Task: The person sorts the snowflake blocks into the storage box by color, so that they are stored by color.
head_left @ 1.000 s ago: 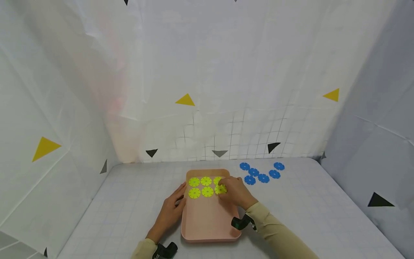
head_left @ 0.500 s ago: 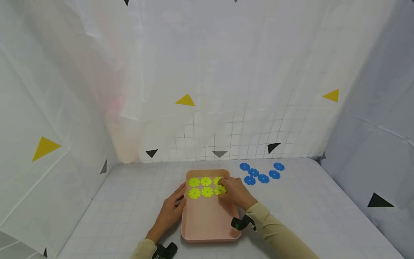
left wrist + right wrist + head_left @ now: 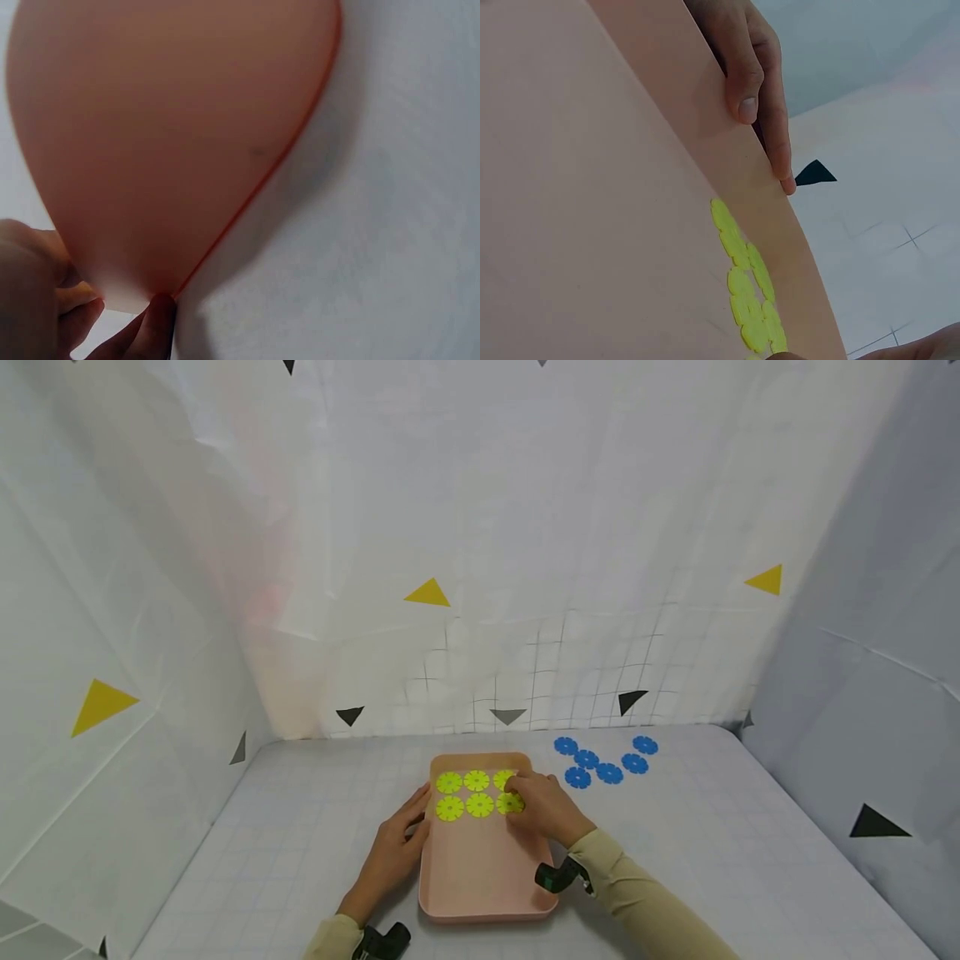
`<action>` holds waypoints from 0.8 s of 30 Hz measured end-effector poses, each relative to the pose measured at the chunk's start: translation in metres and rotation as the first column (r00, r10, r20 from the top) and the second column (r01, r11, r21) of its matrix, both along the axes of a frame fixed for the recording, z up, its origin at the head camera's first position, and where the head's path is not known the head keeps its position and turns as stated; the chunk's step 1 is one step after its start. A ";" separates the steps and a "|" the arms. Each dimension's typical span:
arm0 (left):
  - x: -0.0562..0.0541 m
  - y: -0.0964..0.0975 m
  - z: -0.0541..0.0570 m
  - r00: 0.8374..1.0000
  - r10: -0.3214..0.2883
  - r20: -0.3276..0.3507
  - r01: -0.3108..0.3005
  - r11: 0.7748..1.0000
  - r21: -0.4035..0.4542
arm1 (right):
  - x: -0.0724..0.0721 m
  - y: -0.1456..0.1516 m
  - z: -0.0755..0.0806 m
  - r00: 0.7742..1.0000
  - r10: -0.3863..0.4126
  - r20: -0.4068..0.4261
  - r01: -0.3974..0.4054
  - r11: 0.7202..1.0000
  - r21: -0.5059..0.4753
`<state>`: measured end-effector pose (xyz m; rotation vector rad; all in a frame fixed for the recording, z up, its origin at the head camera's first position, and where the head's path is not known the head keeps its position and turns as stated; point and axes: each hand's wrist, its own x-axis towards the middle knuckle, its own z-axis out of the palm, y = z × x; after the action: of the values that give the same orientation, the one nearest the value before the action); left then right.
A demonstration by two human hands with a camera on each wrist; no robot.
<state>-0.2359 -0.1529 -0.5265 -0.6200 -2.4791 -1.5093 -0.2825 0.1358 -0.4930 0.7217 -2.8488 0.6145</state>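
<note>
A pink tray (image 3: 487, 872) lies on the table, with yellow slotted discs (image 3: 479, 805) in two rows of three at its far end. My right hand (image 3: 553, 810) reaches over the tray's right side. Its thumb and index finger pinch the near-row disc at the right (image 3: 510, 802), partly covering it and the one behind. My left hand (image 3: 393, 845) rests along the tray's left outer wall. In the right wrist view, the left thumb and extended fingers (image 3: 776, 127) touch that wall. The left wrist view shows mostly the tray's outer side (image 3: 172, 150).
Several blue slotted discs (image 3: 609, 773) lie loose on the table, right of the tray's far end. White sheet walls (image 3: 525, 527) with yellow and dark triangles stand behind and at both sides. Dark wrist cameras (image 3: 557, 876) sit at the cuffs.
The head view shifts very slightly. Both hands, the tray and the discs otherwise stay as they were.
</note>
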 end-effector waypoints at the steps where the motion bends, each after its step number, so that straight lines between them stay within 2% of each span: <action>1: 0.000 0.000 0.000 1.000 0.001 0.009 -0.001 1.000 0.003 | 0.000 0.000 0.000 1.000 -0.001 0.001 0.001 1.000 0.001; 12: 0.002 0.001 0.003 1.000 0.002 0.025 -0.002 1.000 0.001 | -0.001 -0.001 -0.002 1.000 -0.023 0.011 0.022 1.000 0.018; 18: 0.002 0.001 0.001 1.000 -0.001 -0.010 0.001 1.000 0.000 | 0.003 -0.001 0.001 0.999 -0.034 -0.001 0.034 0.999 0.011; 24: 0.001 0.000 0.001 1.000 -0.005 -0.018 0.005 1.000 0.003 | 0.007 0.004 0.013 0.998 -0.049 -0.037 0.046 0.994 -0.099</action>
<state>-0.2353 -0.1525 -0.5257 -0.6371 -2.4631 -1.5020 -0.2755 0.1399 -0.4802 0.6411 -2.7690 0.7198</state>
